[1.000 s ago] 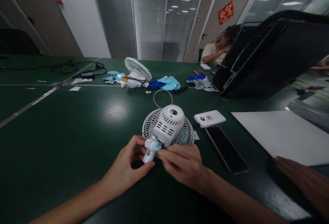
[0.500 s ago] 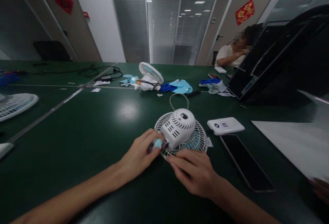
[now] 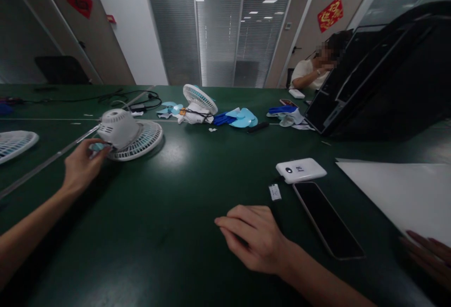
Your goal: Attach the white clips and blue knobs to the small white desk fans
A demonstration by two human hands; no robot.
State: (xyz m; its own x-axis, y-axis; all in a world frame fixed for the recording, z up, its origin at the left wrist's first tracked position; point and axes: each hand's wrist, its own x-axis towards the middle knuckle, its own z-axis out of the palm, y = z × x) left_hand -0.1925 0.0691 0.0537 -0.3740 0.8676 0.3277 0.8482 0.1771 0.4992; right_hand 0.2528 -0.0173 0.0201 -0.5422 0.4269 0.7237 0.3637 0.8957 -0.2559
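Note:
A small white fan [image 3: 148, 140] with a ribbed guard lies face down at the left, its rounded motor housing [image 3: 118, 128] on top. My left hand [image 3: 84, 161] pinches it at the light blue knob on the housing's near side. The fan's guard is close to the table surface. In the middle front, my right hand [image 3: 255, 236] is closed beside the table, apart from the fan. Its thumb and fingers press together, and whatever is between them, if anything, is hidden. Beyond it lies a small clear packet with a white label [image 3: 275, 192].
A white power bank [image 3: 301, 170] and a dark phone [image 3: 329, 220] lie right of my right hand. Another fan [image 3: 199, 105], blue blades [image 3: 244, 118] and gloves [image 3: 289, 114] are at the back. A black monitor [image 3: 380, 76] and white sheet [image 3: 394, 194] stand right; another person's hand [image 3: 430, 250] touches it.
My left hand has carried the fan from the middle of the table to the left. My right hand has come away from it and stays near the middle. The view has shifted slightly.

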